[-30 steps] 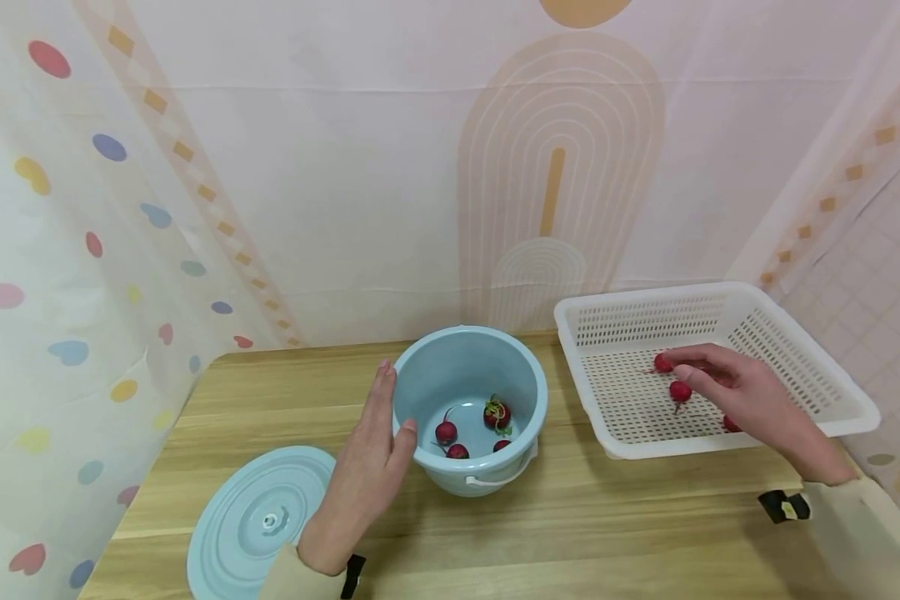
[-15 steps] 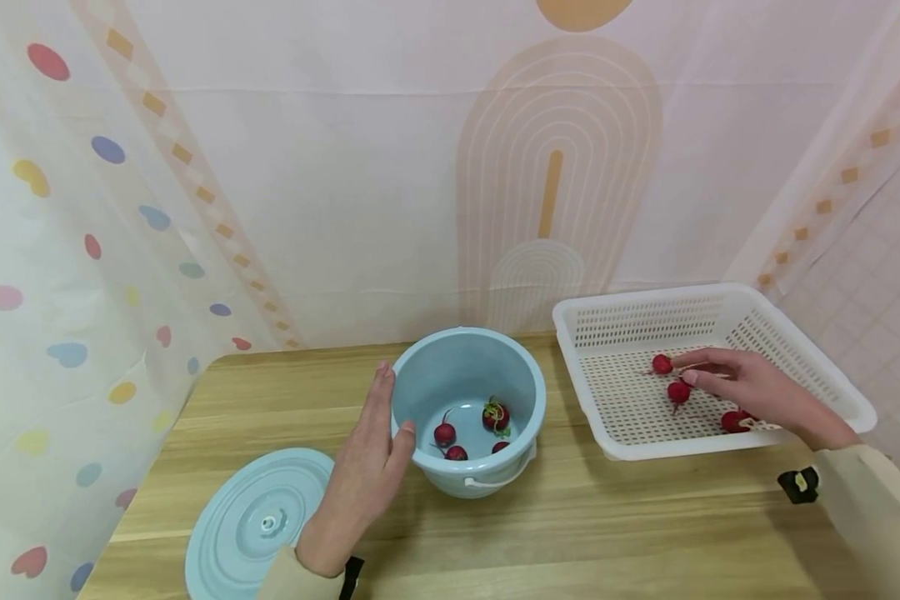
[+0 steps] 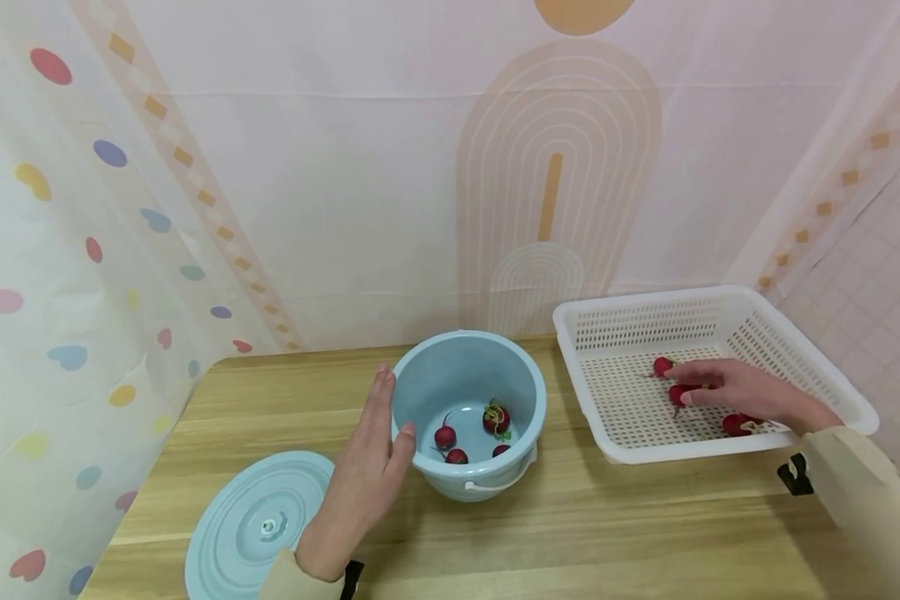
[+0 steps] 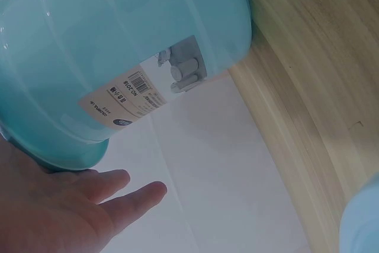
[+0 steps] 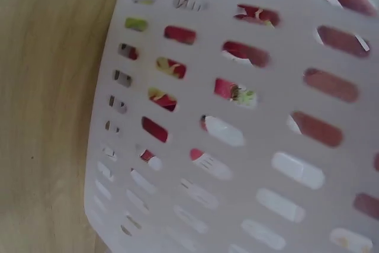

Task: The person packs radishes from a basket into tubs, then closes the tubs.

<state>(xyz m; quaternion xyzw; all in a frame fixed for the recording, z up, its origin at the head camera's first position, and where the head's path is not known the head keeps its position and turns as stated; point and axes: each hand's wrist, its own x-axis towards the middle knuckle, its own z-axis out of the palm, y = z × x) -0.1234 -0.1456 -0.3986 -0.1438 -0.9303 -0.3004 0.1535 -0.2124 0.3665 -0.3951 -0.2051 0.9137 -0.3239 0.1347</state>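
Observation:
My left hand [image 3: 363, 475] lies with straight fingers against the left side of a light blue bucket [image 3: 468, 483]. In the left wrist view this hand [image 4: 65, 205] touches the bucket's rim, and a printed label [image 4: 142, 87] shows on the bucket's side. Several red radishes lie in the bucket, one a larger radish with green stems [image 3: 497, 418]. My right hand [image 3: 750, 392] reaches into a white plastic basket [image 3: 607, 446], its extended fingers and thumb low over a radish [image 3: 677, 394]. Another radish [image 3: 662, 367] sits just beyond the fingertips. In the right wrist view, the perforated basket wall [image 5: 189, 117] largely hides this hand.
A round light blue lid [image 3: 270, 525] lies on the wooden table [image 3: 540, 550] to the left, partly behind my left forearm. More radishes [image 3: 737, 424] rest in the basket's near right part. A patterned curtain [image 3: 382, 208] hangs behind the table.
My right hand first draws back slightly to the right, then lowers over the radish in the basket. My left hand stays at the bucket.

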